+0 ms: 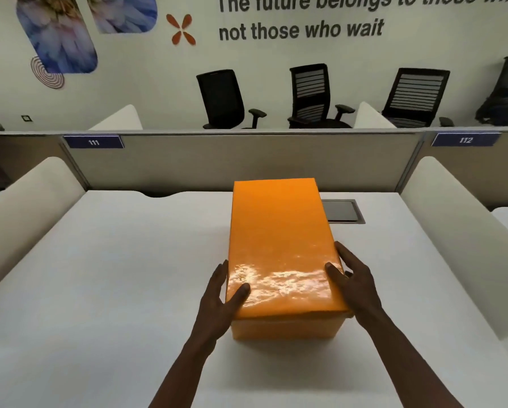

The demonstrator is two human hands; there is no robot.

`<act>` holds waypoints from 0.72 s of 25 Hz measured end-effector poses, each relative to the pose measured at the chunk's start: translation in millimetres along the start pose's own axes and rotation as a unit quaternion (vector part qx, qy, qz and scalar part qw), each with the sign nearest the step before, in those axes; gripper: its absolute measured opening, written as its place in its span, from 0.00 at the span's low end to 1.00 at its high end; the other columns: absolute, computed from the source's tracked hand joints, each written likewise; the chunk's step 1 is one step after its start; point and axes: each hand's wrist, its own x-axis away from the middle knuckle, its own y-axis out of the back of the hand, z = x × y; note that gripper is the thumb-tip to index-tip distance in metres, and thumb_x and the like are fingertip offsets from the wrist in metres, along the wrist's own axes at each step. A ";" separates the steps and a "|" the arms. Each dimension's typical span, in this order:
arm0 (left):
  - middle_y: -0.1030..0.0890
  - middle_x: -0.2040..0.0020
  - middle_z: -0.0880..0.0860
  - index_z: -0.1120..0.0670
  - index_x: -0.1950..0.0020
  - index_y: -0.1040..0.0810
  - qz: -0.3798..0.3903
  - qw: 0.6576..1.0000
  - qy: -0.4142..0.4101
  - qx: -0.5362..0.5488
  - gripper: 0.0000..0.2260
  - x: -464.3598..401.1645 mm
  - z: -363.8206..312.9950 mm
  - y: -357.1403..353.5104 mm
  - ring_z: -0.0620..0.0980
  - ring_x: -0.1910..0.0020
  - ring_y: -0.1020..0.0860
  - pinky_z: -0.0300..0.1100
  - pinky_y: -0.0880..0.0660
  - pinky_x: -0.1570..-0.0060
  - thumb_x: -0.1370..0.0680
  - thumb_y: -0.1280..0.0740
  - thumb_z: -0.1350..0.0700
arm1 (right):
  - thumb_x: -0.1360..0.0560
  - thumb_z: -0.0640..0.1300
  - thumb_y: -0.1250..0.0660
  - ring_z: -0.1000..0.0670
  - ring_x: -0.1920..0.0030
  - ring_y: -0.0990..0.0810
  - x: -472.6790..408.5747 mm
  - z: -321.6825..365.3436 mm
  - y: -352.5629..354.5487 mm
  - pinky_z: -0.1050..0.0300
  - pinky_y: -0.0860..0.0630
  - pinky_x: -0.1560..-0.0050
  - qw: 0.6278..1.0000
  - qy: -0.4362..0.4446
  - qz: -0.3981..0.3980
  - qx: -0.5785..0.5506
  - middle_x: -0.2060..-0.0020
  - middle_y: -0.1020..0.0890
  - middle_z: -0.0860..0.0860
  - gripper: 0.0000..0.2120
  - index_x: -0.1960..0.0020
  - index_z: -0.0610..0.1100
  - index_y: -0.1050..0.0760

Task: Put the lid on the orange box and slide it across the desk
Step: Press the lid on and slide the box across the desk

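The orange box [285, 326] stands lengthwise on the white desk [114, 260], a little right of the middle. Its glossy orange lid [279, 240] lies flat on top and covers it fully. My left hand [222, 295] presses against the near left corner, thumb on the lid and fingers along the left side. On the near right corner rests my right hand [354, 281], thumb on the lid's top and fingers down the right side. Both hands clasp the box between them.
A grey cable hatch [342, 212] is set into the desk just right of the box's far end. A beige partition [217, 163] closes the desk's far edge, with white curved dividers [32, 201] on both sides. Black office chairs [308, 95] stand beyond.
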 end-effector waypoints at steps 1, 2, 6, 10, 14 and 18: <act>0.32 0.21 0.44 0.35 0.22 0.39 0.007 1.000 0.003 0.006 0.43 -0.3 3.4 -0.7 0.52 0.24 0.31 0.60 0.31 0.27 0.35 0.31 0.26 | 0.23 0.52 0.32 0.39 0.33 0.27 -1.0 -4.2 -1.1 0.37 0.25 0.37 1.000 -0.009 0.004 0.003 0.27 0.30 0.49 0.29 0.24 0.56 0.36; 0.31 0.22 0.43 0.33 0.22 0.39 0.012 1.000 0.003 0.011 0.42 -1.5 5.6 -1.6 0.51 0.24 0.30 0.60 0.30 0.28 0.34 0.31 0.27 | 0.23 0.52 0.32 0.40 0.34 0.26 -1.8 -8.2 -1.4 0.39 0.24 0.39 1.000 -0.014 0.006 0.005 0.27 0.30 0.49 0.29 0.24 0.56 0.36; 0.29 0.24 0.41 0.30 0.23 0.40 0.024 1.000 0.007 0.010 0.37 -11.1 9.6 -4.9 0.49 0.27 0.27 0.58 0.26 0.31 0.30 0.30 0.31 | 0.23 0.52 0.32 0.47 0.40 0.24 -6.2 -17.5 -1.1 0.51 0.22 0.49 1.000 -0.018 0.004 -0.001 0.28 0.29 0.50 0.29 0.24 0.57 0.36; 0.23 0.43 0.21 0.14 0.38 0.38 0.026 1.000 0.013 0.000 0.27 -22.3 13.1 -2.6 0.37 0.39 0.23 0.42 0.20 0.46 0.32 0.30 0.30 | 0.23 0.54 0.32 0.44 0.34 0.25 -11.0 -20.9 -2.9 0.42 0.24 0.41 0.999 -0.027 0.013 0.011 0.28 0.28 0.48 0.31 0.23 0.57 0.38; 0.23 0.33 0.36 0.23 0.33 0.34 0.006 0.999 0.021 0.025 0.29 -35.4 8.6 2.1 0.45 0.35 0.22 0.36 0.20 0.52 0.31 0.30 0.30 | 0.27 0.58 0.30 0.45 0.34 0.25 -18.4 -17.1 -0.3 0.42 0.24 0.41 0.999 -0.023 0.016 0.041 0.29 0.27 0.48 0.34 0.24 0.57 0.37; 0.35 0.20 0.51 0.42 0.19 0.41 -0.006 1.000 0.009 -0.029 0.41 -85.9 -15.0 3.1 0.56 0.24 0.31 0.59 0.29 0.31 0.29 0.33 0.31 | 0.28 0.61 0.30 0.44 0.29 0.30 -58.7 5.2 -2.9 0.40 0.29 0.34 0.994 0.030 -0.005 0.110 0.26 0.31 0.48 0.37 0.23 0.55 0.39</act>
